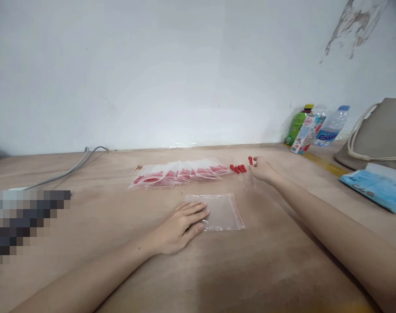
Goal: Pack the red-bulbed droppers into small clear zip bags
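My left hand [188,224] lies flat, fingers stretched out, on the left part of a clear zip bag [222,213] with a red line along its right edge. Farther back on the right, my right hand [262,169] is closed in a pinch at a dropper with a red rubber bulb [250,160]; the exact contact of the fingertips is hard to see. Just left of this hand, several more droppers [239,169] lie side by side, red bulbs pointing away from me and thin clear tubes toward me.
Behind the flat bag, overlapping clear bags [181,174] hold red-bulbed droppers. Bottles [304,128], a grey bag [377,130] and a blue tissue pack [374,187] stand or lie at right. A grey cable [67,174] runs along the left, near a blurred-out patch. A wall closes off the back.
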Demonstrator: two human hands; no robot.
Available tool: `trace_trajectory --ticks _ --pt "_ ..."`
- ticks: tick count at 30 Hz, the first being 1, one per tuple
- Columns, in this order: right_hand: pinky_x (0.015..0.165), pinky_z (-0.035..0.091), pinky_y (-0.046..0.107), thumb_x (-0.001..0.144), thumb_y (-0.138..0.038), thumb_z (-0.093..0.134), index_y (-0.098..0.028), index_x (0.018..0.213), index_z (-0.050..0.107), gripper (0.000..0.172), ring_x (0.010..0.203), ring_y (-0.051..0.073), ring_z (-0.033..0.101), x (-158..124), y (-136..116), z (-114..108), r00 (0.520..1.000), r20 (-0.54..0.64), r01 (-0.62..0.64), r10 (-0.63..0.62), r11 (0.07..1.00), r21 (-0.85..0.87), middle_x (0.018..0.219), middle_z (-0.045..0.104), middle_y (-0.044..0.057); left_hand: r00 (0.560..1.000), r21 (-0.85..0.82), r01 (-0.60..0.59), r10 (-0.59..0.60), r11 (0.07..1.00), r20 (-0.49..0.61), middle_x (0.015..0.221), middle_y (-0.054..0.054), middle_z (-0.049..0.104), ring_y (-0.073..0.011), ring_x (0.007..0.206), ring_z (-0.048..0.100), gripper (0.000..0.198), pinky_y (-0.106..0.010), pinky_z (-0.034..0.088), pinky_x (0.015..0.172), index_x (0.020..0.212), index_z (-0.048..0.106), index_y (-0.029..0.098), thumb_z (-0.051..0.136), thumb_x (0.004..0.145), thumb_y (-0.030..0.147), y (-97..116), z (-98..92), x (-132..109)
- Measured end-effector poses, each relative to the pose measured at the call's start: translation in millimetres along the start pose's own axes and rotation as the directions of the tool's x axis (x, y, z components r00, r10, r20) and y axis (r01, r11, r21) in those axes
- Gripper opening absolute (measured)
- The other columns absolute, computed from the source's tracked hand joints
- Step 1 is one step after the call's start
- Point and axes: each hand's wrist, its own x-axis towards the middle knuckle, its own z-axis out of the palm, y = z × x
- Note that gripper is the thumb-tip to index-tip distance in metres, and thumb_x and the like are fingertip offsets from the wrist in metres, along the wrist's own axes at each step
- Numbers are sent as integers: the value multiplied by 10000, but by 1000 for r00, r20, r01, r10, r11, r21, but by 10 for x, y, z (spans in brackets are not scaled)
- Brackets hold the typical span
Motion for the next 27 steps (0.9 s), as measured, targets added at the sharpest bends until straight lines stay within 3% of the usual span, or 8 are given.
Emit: trace_trajectory --ticks 2,4,8,10,16,19,24,27 --pt "586 444 230 744 -199 472 -74 1292 276 595 689 151 580 -165 1 5 994 -78 85 -71 977 196 799 594 65 1000 6 8 -8 1000 19 1424 -13 291 -185 1324 229 409 -435 202 1082 1355 318 276 279 951 319 -5 -17 0" --pt "501 438 222 736 -233 485 -128 1298 212 634 547 116 538 -387 5 47 988 -117 142 -99 876 461 739 544 2 999 19 16 -17 1000 30 1431 -5 274 -188 1325 226 416 -442 197 1081 1362 301 284 281 947 293 -4 -24 4" --pt "402 436 218 694 -263 534 -195 1244 210 642 449 92 499 -782 26 176 999 -36 47 -30 645 763 686 448 -64 999 41 21 -22 999 29 1435 1 261 -189 1324 228 431 -440 196 1079 1365 294 287 301 934 275 -1 -12 14" --pt "421 470 225 671 -266 562 -212 1209 233 633 474 96 526 -869 37 209 999 -38 33 -3 576 817 678 440 -75 1000 45 10 -11 999 21 1432 8 270 -180 1323 232 432 -425 199 1081 1363 299 287 303 932 271 -7 -5 17" --pt "446 502 223 658 -256 599 -233 1072 304 509 491 96 554 -919 5 200 1000 -20 10 14 495 869 650 466 -88 1000 52 -4 4 999 1 1428 10 283 -181 1320 239 433 -418 206 1078 1361 304 289 311 928 268 -36 12 20" --pt "493 525 246 672 -254 614 -239 1004 319 444 512 105 581 -993 -26 204 998 57 -66 32 432 900 644 490 -84 1000 57 -2 3 998 -2 1425 4 292 -189 1315 253 430 -424 213 1074 1357 312 289 317 927 282 -35 12 20" --pt "628 535 293 725 -290 612 -237 905 375 303 595 117 616 -1098 -11 162 966 256 -234 -39 297 926 688 546 -46 999 55 -8 9 998 -30 1411 -3 324 -193 1304 277 433 -426 224 1067 1361 304 288 319 928 296 -24 13 19" --pt "665 508 269 696 -299 656 -208 849 450 272 653 111 612 -1087 50 107 914 370 -298 -166 342 891 743 580 -13 999 53 -12 14 999 -42 1411 -8 325 -187 1304 279 440 -420 226 1068 1364 294 288 330 925 292 -19 18 17"
